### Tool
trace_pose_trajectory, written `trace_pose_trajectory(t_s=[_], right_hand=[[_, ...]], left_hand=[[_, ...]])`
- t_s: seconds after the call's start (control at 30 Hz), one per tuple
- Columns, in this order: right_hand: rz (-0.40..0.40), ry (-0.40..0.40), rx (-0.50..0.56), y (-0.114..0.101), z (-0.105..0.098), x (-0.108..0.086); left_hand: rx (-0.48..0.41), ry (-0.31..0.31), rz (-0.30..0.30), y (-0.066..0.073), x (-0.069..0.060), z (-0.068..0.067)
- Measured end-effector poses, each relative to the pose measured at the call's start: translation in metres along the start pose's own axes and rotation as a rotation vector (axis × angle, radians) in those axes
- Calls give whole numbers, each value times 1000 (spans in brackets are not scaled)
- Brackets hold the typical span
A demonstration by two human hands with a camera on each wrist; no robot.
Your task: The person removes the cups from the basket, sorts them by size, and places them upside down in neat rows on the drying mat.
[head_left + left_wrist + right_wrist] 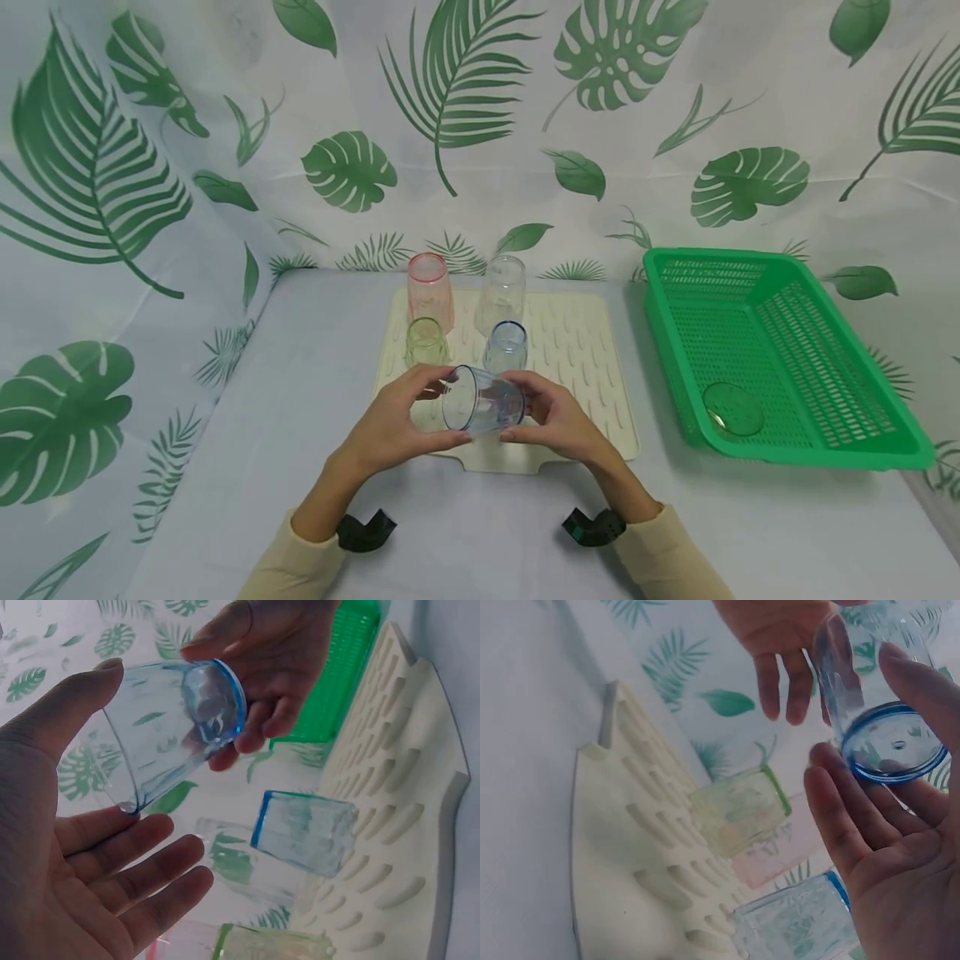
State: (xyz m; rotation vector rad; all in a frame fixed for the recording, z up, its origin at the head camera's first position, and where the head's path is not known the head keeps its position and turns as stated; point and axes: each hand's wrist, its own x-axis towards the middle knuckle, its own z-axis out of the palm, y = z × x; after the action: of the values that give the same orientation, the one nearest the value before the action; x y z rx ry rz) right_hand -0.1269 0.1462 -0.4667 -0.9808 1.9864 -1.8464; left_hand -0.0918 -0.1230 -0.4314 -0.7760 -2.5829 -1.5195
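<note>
A clear, blue-tinted drinking glass (483,402) lies sideways in the air between both hands, above the front part of a cream drying mat (581,350). My left hand (393,421) pinches its open rim between thumb and forefinger; the other fingers are spread in the left wrist view. At the opposite end, my right hand (558,421) holds the thick blue base (896,742) with thumb and fingers. Just behind the hands, a small blue-rimmed glass (507,348) and a small green glass (426,346) stand on the mat.
Behind the small glasses stand a taller pink glass (431,296) and a taller colourless one (502,296). To the right sits a green plastic basket (795,454) with a round, transparent green item (735,408) inside. A leaf-patterned cloth (480,167) hangs behind the table.
</note>
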Motion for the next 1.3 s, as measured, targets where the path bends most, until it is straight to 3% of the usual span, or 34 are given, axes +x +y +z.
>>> trace_pose_trajectory(t_s=[0.17, 0.4, 0.57, 0.83, 1.0, 1.3], right_hand=[[-19, 60, 49, -1, 4, 2], [-42, 81, 236, -4, 15, 8], [-78, 93, 256, -3, 20, 12], [-111, 181, 245, -3, 23, 20], [-108, 239, 271, -2, 23, 25], [-46, 343, 312, -6, 25, 36]], left_hand=[[-5, -13, -28, -3, -4, -2], [58, 0, -58, -5, -9, -3], [58, 14, -90, -5, -12, -5], [159, 68, -213, -11, -24, -8], [228, 111, -285, -24, -38, -8], [278, 128, -434, -49, -56, -2]])
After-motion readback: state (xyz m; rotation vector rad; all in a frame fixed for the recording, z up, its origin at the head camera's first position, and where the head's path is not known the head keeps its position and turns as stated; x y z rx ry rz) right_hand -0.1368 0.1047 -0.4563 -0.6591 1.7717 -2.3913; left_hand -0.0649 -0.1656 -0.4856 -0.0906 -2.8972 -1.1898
